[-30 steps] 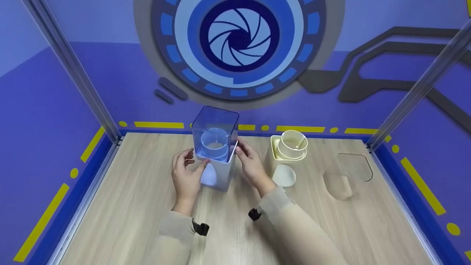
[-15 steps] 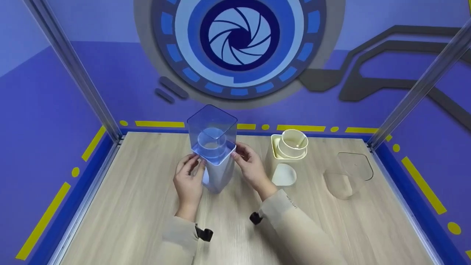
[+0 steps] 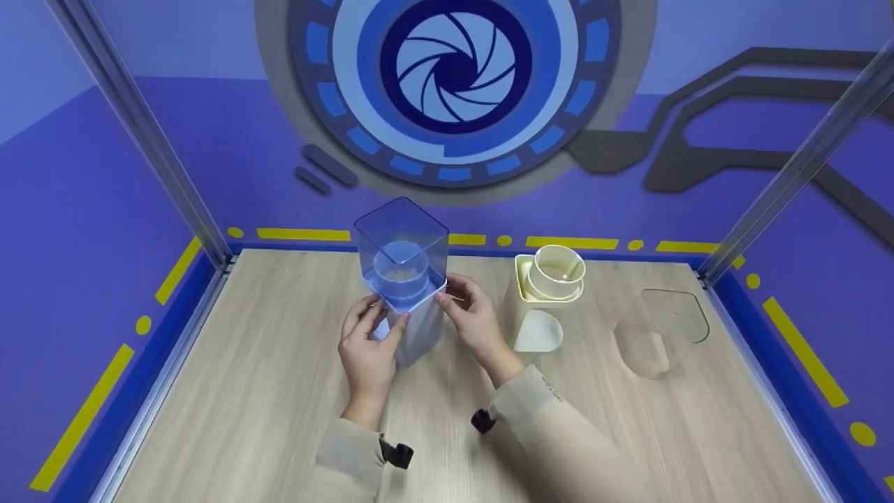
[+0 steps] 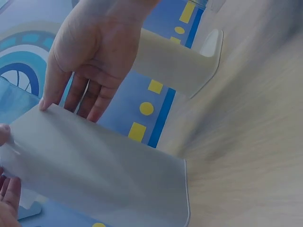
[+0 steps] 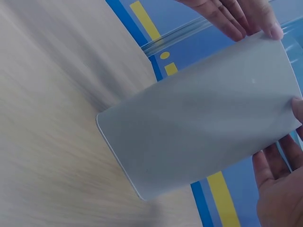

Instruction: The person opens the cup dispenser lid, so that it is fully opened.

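A tall white box-shaped dispenser (image 3: pixel 419 337) with a blue inner ring (image 3: pixel 403 278) and a see-through blue square top (image 3: pixel 431 220) stands with one corner facing me. My left hand (image 3: pixel 369 355) grips its upper left part, thumb on the near face and fingers on the left side. On the right, my right hand (image 3: pixel 478 327) pinches the upper edge, its thumb in front. Both wrist views show the plain grey-looking side (image 5: pixel 194 111), with the right hand (image 4: pixel 92 56) over one edge in the left wrist view and the left hand (image 5: pixel 227 16) at top in the right wrist view.
A cream dispenser (image 3: pixel 522 311) with a round ring on top and a pale scoop-shaped outlet (image 3: pixel 539 332) stands just right of my right hand. Farther right lies a clear cover (image 3: pixel 688 318) on the wooden table (image 3: pixel 258 391). Blue panels (image 3: pixel 300 209) enclose the back and sides.
The dispenser has turned from a flat face toward me to a corner toward me. My left hand has shifted right and regrasped, its thumb now on the near face.
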The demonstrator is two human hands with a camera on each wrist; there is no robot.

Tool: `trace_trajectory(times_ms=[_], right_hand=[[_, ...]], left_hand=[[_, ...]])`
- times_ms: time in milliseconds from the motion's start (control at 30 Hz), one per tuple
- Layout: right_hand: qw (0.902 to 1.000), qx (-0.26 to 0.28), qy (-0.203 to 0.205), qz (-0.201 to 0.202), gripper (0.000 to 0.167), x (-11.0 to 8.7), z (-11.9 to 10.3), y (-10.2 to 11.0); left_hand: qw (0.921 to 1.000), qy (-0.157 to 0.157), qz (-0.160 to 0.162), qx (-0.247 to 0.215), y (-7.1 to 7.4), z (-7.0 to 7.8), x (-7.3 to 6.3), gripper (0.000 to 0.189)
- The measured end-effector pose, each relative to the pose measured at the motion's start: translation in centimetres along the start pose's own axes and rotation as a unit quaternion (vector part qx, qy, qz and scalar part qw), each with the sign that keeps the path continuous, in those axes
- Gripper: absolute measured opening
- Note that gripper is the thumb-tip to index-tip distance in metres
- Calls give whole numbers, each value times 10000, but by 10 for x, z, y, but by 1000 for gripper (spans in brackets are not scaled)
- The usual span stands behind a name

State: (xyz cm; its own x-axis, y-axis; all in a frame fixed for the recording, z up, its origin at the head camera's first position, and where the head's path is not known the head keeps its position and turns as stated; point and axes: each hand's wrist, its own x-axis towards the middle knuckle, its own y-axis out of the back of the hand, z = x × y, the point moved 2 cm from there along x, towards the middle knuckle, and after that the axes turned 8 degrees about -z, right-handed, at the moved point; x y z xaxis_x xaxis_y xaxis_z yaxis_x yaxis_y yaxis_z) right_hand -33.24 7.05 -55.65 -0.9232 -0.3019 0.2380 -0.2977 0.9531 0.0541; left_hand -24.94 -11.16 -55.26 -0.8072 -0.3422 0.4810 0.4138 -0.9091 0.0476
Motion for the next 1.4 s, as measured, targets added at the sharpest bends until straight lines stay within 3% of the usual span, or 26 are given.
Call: trace_trajectory(times_ms=[167,400,600,800,967,1200,1400], right_hand=[[9998,-69,-58,164,44,-6,-4,-4],[9989,-137,-68,434,42,-18,-5,-13],[9939,79,99,1100,34,-31,-5,-28],[9836,-91,138,1795,31,-51,-7,-51],[9788,-128,211,2032,29,-62,-10,-63],[9839,50,251,1772,25,-63,-10,-55],[9811,573,43,1847,21,-50,-13,-30]], left_hand=[[9996,-135,89,-212,-1,0,-2,41],[9998,127,35,-133,3,0,-2,43],[9990,408,-175,-41,7,-1,4,44],[9980,577,-244,-33,10,-5,12,43],[9978,607,-228,-101,10,-8,18,40],[9980,544,-212,-241,7,-7,19,41],[9969,690,-173,-345,-6,-7,4,68]])
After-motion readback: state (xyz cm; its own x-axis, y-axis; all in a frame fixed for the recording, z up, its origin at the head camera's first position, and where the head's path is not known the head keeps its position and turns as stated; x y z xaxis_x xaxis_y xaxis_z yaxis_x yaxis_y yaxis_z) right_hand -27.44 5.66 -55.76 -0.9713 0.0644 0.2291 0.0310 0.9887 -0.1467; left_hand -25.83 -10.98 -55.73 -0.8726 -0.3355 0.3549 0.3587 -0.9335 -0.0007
